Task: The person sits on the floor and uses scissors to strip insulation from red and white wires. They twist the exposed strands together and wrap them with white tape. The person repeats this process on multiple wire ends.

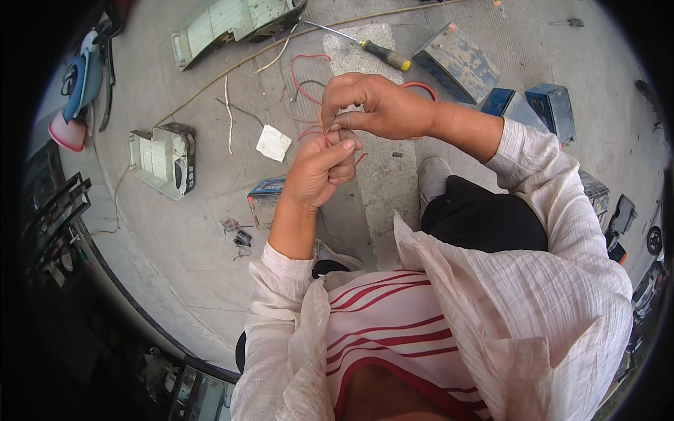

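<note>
Red wire [326, 139] is between the two hands, toward twelve o'clock from the centre of the view; with the hands as the middle of the clock, a pale plastic housing with a black end [149, 160] lies near nine o'clock, well apart; a whitish wire [227, 116] is also near nine, but closer; a larger pale housing [235, 22] lies between ten and eleven; a small dark connector [242, 238] rests between seven and eight; a blue-topped battery [267, 187] is at the same hour, nearer, partly hidden behind the left forearm [293, 224]; a white square piece [273, 143] lies at nine.

The left hand [317, 168] has curled fingers and grasps the wire between thumb and forefinger; the right hand [382, 105] pinches it just beside the left thumb, though fingers partly hide the exact contact; a screwdriver [385, 55] lies at one o'clock, a scuffed grey battery [458, 64] at two, and a dark blue battery [553, 112] near three.

I judge the wire very light and soft, easy to bend, its covering maybe slightly slippery; thin strands inside could be fragile; a gentle fingertip pinch on the covering, near the end, should serve best.
</note>
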Action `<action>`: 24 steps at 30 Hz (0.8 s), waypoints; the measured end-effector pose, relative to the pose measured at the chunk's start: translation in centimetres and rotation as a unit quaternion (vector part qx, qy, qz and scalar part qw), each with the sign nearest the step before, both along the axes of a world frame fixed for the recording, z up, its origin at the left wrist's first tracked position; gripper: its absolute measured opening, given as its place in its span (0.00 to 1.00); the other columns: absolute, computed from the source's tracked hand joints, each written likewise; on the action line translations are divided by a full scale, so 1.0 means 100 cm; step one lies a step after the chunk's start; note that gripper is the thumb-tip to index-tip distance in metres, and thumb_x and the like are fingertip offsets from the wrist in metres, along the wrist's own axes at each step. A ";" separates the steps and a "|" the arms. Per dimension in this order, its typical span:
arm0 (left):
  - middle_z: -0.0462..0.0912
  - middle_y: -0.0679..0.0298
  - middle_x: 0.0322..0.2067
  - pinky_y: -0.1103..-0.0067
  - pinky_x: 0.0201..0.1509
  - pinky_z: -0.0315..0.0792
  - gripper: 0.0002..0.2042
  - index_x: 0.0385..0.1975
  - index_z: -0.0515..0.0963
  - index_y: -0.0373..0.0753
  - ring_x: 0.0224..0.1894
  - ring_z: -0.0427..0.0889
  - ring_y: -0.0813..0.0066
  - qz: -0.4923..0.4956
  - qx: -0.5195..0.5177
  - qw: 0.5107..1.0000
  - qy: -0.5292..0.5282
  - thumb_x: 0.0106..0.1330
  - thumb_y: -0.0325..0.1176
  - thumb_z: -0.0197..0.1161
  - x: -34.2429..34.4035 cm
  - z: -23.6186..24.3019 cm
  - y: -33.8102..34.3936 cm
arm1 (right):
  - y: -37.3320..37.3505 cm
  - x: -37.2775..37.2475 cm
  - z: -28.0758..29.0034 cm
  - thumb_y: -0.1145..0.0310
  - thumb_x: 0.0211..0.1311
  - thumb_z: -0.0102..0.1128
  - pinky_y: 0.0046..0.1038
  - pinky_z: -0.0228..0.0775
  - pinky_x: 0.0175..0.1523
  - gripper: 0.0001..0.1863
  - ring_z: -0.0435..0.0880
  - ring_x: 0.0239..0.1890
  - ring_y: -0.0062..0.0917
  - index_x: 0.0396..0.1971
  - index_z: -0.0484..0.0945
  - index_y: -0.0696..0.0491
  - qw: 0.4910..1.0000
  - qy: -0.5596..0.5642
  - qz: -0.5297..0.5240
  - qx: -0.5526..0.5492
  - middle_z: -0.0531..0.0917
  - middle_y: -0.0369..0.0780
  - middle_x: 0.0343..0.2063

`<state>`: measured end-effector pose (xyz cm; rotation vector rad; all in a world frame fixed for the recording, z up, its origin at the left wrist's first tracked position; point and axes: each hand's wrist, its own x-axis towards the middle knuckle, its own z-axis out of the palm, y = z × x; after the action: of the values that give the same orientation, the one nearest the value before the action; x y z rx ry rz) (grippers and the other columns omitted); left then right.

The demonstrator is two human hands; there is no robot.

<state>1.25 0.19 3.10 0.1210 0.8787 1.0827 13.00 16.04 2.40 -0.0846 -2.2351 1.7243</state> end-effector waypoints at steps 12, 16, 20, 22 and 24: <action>0.64 0.79 0.19 0.85 0.19 0.51 0.05 0.31 0.74 0.41 0.18 0.58 0.91 0.036 -0.106 0.951 0.290 0.68 0.32 0.52 0.016 -0.014 0.000 | -0.011 0.002 0.005 0.71 0.47 0.62 0.32 0.69 0.43 0.06 0.76 0.37 0.32 0.28 0.78 0.51 0.959 -0.021 -0.044 0.280 0.77 0.37 0.30; 0.67 0.76 0.20 0.84 0.23 0.54 0.08 0.33 0.75 0.37 0.21 0.58 0.90 0.043 -0.107 0.928 0.354 0.69 0.32 0.52 0.021 -0.015 0.004 | -0.012 0.001 0.002 0.71 0.45 0.61 0.31 0.70 0.42 0.08 0.76 0.36 0.31 0.28 0.76 0.52 0.943 -0.029 -0.033 0.330 0.76 0.36 0.29; 0.68 0.75 0.21 0.84 0.25 0.55 0.09 0.32 0.75 0.35 0.23 0.58 0.88 0.049 -0.076 0.912 0.400 0.69 0.33 0.52 0.023 -0.020 0.003 | -0.013 0.001 0.002 0.71 0.44 0.59 0.30 0.70 0.42 0.08 0.76 0.36 0.31 0.28 0.76 0.53 0.931 -0.016 -0.031 0.362 0.75 0.37 0.29; 0.68 0.74 0.21 0.84 0.25 0.55 0.09 0.32 0.76 0.35 0.23 0.59 0.88 0.041 -0.088 0.909 0.405 0.69 0.33 0.52 0.022 -0.020 0.003 | -0.012 0.001 0.005 0.71 0.44 0.59 0.30 0.71 0.42 0.09 0.76 0.36 0.31 0.29 0.75 0.53 0.925 -0.021 -0.024 0.378 0.75 0.37 0.29; 0.68 0.74 0.21 0.84 0.27 0.55 0.09 0.32 0.76 0.35 0.24 0.59 0.88 0.033 -0.126 0.918 0.374 0.69 0.34 0.52 0.021 -0.016 0.004 | -0.014 0.003 0.005 0.71 0.45 0.59 0.30 0.71 0.43 0.09 0.76 0.37 0.31 0.29 0.75 0.53 0.925 -0.039 -0.026 0.377 0.75 0.37 0.29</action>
<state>3.33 0.57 1.55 0.3034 1.7153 0.9761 13.28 14.66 2.88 -0.0325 -2.7569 0.7449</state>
